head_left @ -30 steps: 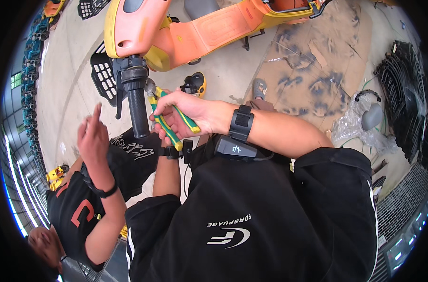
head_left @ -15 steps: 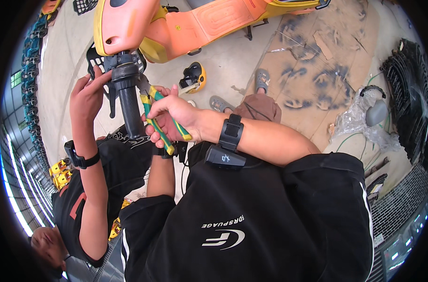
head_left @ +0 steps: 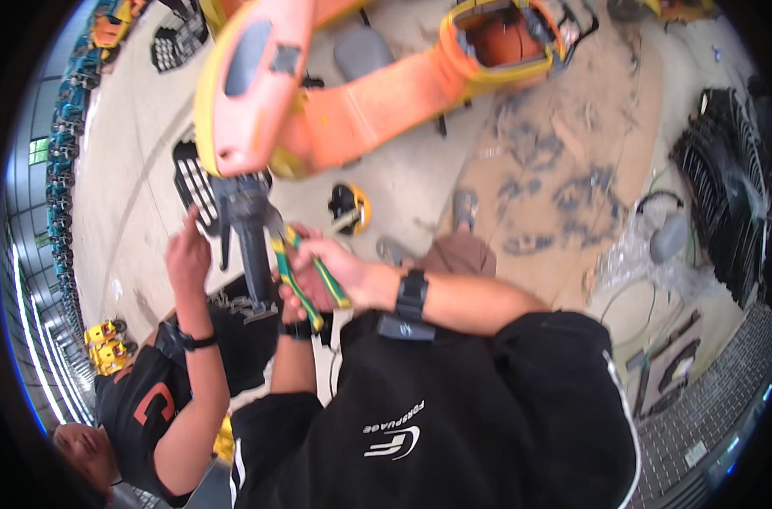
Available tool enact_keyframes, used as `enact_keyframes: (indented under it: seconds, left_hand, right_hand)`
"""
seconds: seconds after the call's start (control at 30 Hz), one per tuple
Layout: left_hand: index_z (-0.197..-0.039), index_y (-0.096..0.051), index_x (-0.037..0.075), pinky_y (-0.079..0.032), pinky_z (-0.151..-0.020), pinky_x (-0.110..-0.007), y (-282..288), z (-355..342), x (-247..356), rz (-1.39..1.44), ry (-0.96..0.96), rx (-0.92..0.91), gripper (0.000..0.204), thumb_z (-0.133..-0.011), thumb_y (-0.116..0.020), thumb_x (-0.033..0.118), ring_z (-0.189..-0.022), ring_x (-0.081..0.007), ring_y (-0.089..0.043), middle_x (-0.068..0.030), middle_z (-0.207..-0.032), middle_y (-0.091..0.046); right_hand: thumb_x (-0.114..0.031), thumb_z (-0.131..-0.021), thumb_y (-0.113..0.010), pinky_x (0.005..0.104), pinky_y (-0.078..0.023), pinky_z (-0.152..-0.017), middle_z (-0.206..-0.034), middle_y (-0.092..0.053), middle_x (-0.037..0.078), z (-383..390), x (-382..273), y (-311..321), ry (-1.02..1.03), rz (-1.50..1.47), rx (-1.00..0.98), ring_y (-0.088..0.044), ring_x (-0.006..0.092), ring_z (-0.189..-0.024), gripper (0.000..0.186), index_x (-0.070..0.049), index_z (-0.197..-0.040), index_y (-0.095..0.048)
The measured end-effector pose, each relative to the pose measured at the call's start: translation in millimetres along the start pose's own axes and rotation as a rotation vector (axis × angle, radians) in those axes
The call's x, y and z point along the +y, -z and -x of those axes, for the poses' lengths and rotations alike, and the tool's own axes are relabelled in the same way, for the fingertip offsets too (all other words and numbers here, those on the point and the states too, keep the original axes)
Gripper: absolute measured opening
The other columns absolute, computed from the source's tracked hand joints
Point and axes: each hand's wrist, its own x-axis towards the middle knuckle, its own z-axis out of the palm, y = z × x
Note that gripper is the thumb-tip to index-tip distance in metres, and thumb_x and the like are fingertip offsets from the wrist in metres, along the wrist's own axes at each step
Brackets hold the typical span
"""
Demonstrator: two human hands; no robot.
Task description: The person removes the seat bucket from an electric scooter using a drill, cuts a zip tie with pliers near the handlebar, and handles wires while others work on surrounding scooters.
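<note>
My right hand (head_left: 339, 265) is closed around pliers (head_left: 330, 284) with green and yellow handles. Their metal jaws point up beside the collar of a black handlebar grip (head_left: 254, 259), but blur hides whether they touch it. My left hand (head_left: 291, 309) is low behind the plier handles, close to the grip's lower end; its fingers are mostly hidden. A dark brake lever (head_left: 225, 237) hangs left of the grip. The handlebar joins an orange and yellow scooter body (head_left: 377, 110). Left of the lever is a co-worker's hand (head_left: 188, 254), index finger raised, apart from the grip.
A yellow and black helmet (head_left: 360, 208) lies on the floor past my hands. Someone's grey shoes (head_left: 465, 208) stand near a stained cardboard sheet (head_left: 564, 187). Black parts (head_left: 721, 170) and clear plastic wrap (head_left: 628, 254) are at the right. A black crate (head_left: 176, 47) is far left.
My view has shifted, so the scooter and handlebar appear lower. The co-worker's hand has drawn back from the handlebar. My right hand keeps hold of the pliers by the grip.
</note>
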Motion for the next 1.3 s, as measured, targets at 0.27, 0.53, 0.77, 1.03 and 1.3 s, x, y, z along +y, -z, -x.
enact_keyframes:
  seconds: [0.27,0.53,0.77,1.03,1.3]
  left_hand:
    - [-0.099,-0.056,0.005,-0.045,-0.065,-0.024,-28,64,39,1.019,0.647,-0.235,0.025,-0.074,-0.051,0.009,-0.063,-0.0161,-0.053,-0.0034,-0.082,-0.059]
    - [-0.099,-0.055,0.005,-0.044,-0.062,-0.023,-28,90,26,1.124,0.697,-0.168,0.025,-0.076,-0.05,0.012,-0.061,-0.0145,-0.053,-0.0025,-0.079,-0.058]
    - [-0.1,-0.055,0.005,-0.044,-0.059,-0.023,-33,83,20,1.159,0.668,-0.153,0.025,-0.078,-0.05,0.015,-0.06,-0.0131,-0.052,-0.0018,-0.076,-0.056]
    - [-0.101,-0.054,0.005,-0.043,-0.056,-0.023,-38,69,16,1.134,0.62,-0.095,0.025,-0.08,-0.049,0.019,-0.059,-0.0115,-0.051,-0.0009,-0.073,-0.055]
    - [-0.101,-0.054,0.005,-0.042,-0.053,-0.022,-36,58,7,1.075,0.565,-0.002,0.027,-0.082,-0.048,0.022,-0.057,-0.0099,-0.051,-0.0001,-0.069,-0.053]
  right_hand:
    - [-0.022,-0.07,-0.046,0.0336,-0.042,-0.069,-0.078,-0.055,0.008,5,20,-30,-0.161,0.076,0.085,-0.053,0.0199,-0.074,0.021,-0.006,-0.082,-0.051]
    - [-0.021,-0.073,-0.04,0.0342,-0.041,-0.073,-0.073,-0.049,0.006,1,23,-18,-0.138,0.235,0.104,-0.049,0.0203,-0.069,0.024,-0.004,-0.089,-0.048]
    - [-0.021,-0.071,-0.041,0.0287,-0.038,-0.066,-0.07,-0.045,0.003,0,19,-31,-0.151,0.276,0.157,-0.044,0.0169,-0.064,0.021,-0.006,-0.084,-0.045]
    - [-0.023,-0.071,-0.041,0.0251,-0.033,-0.06,-0.064,-0.037,0.001,-6,17,-11,-0.165,0.283,0.152,-0.037,0.0144,-0.058,0.02,-0.007,-0.083,-0.042]
    - [-0.023,-0.071,-0.041,0.0267,-0.037,-0.061,-0.064,-0.039,0.0,-1,7,-19,-0.201,0.333,0.175,-0.039,0.0141,-0.059,0.023,-0.007,-0.086,-0.044]
